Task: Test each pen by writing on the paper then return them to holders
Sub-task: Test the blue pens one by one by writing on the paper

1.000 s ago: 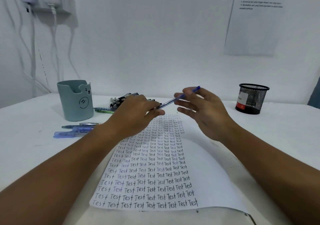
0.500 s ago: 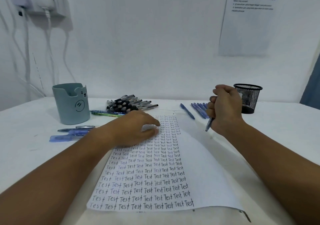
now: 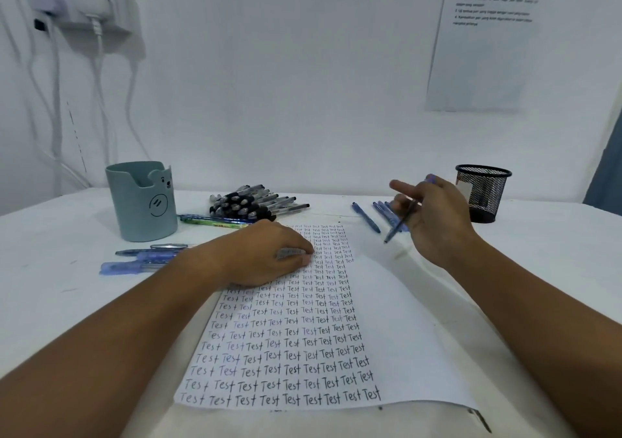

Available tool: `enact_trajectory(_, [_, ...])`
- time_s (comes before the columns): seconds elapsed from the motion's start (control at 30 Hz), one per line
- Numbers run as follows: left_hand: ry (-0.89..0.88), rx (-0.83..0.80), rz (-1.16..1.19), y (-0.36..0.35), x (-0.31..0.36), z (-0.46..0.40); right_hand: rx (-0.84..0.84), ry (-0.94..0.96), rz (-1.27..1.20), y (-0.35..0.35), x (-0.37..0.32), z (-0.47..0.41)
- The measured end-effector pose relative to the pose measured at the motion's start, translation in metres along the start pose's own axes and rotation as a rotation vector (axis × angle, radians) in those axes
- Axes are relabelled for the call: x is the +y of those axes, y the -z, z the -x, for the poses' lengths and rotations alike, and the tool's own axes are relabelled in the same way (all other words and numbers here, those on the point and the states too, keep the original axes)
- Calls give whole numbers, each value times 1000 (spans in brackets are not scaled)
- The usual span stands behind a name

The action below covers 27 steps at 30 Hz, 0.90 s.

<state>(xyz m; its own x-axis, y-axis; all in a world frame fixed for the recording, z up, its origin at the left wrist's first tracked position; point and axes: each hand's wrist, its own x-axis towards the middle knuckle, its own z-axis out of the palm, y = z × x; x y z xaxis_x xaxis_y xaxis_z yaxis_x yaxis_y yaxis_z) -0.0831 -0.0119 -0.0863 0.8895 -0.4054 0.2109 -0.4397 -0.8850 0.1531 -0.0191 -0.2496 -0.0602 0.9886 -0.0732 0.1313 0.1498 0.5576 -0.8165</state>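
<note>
Wall sheet text too blurred to read. Mesh cup and grey holder: contents hidden. Right hand pinching pen, tip down, above table. Left hand flat, fingers relaxed, on paper.
</note>
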Motion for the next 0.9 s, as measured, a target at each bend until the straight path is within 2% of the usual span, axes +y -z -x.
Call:
enact_trajectory(0.07, [8,-5,-5,0,0,0,-97,1,70,1,2,0])
enact_trajectory(0.17, [11,-9,-7,1,0,1,-205,106,428,1,6,5])
enact_trajectory(0.23, [10,-7,-3,0,-1,0,-269,97,552,-1,10,9])
enact_trajectory(0.37, [-6,-15,-3,0,-2,1,-373,-53,536,-3,18,19])
enact_trajectory(0.5, [-24,-37,14,0,-1,2,-404,-109,551,2,26,25])
enact_trajectory(0.9, [-21,-66,-1,-1,-3,0,-481,-22,622,10,29,33])
